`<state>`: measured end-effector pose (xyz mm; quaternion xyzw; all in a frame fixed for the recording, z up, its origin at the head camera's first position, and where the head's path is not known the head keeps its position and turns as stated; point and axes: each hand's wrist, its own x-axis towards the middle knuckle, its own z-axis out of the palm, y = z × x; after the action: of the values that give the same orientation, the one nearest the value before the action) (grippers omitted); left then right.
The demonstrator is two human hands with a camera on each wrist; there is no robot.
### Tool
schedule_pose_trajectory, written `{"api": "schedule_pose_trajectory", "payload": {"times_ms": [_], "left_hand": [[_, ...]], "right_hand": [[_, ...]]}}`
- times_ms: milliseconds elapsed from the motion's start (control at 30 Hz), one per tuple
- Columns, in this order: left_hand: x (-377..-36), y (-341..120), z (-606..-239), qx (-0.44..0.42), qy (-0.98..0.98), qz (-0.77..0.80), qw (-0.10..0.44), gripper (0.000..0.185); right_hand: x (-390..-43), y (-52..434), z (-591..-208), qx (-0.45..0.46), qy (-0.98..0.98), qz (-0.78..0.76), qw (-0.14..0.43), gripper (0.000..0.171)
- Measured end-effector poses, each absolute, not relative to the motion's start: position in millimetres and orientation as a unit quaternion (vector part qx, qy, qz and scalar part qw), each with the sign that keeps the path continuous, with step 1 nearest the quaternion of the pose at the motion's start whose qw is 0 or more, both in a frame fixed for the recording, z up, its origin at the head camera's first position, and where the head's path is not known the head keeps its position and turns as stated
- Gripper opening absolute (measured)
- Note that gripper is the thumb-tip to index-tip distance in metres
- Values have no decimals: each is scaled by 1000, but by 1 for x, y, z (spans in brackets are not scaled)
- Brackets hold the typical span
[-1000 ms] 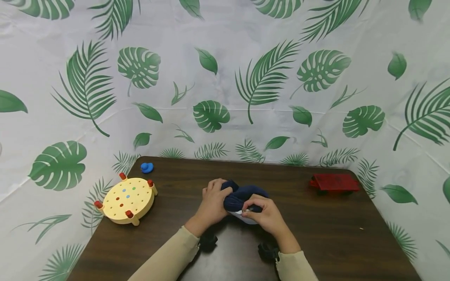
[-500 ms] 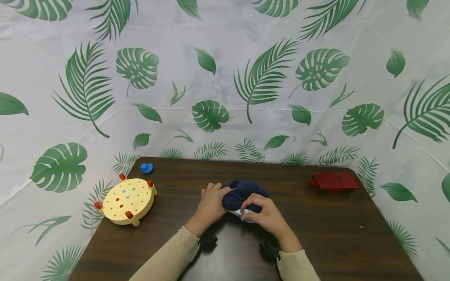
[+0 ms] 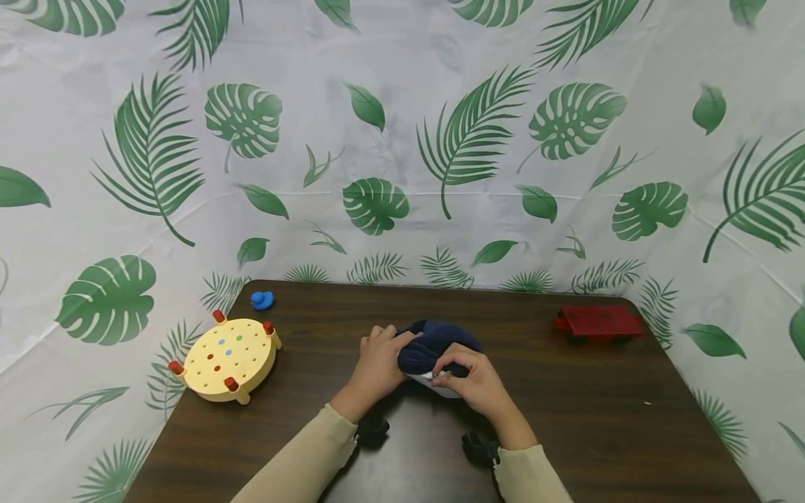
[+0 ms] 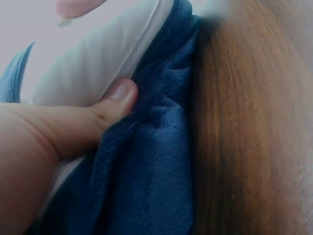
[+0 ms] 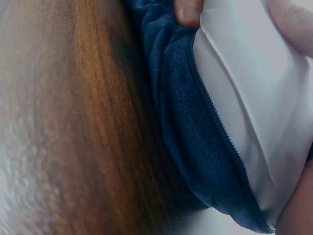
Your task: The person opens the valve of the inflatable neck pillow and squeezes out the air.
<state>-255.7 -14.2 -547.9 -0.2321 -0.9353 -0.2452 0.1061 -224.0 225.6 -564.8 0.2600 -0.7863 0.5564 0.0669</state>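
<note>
A person in cream sleeves works at a dark wooden table [image 3: 597, 412], seen from above. Both hands meet at the middle of the table on a navy blue fleece cover [image 3: 434, 344] with a white cushion [image 3: 440, 385] showing inside it (a zip runs along the edge where blue meets white). The left hand [image 3: 379, 363] grasps the cover's left side, its thumb pressed into the blue fleece beside the zip. The right hand [image 3: 474, 381] pinches the near edge of the cover, fingers curled over it. To the left sits a round yellow peg board [image 3: 229, 358] with red pegs, and behind it a small blue duck [image 3: 262, 300]. A red toy [image 3: 599, 324] rests far right.
</note>
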Motion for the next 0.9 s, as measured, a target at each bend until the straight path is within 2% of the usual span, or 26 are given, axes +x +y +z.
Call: {"api": "schedule_pose_trajectory", "payload": {"times_ms": [367,767,900], "left_hand": [[-257,-16,-548,-237,-934,-251,98,48],[-257,-16,-550,-238,-933,-251,94,54],[-257,-17,-549,-236,-933,-256,94,58]], "right_hand": [[-225,224,-568,256,-775,574,65,19],[-224,224,-569,258,-779,566,80,21],[-225,221,-570,259,-777,565,101,24]]}}
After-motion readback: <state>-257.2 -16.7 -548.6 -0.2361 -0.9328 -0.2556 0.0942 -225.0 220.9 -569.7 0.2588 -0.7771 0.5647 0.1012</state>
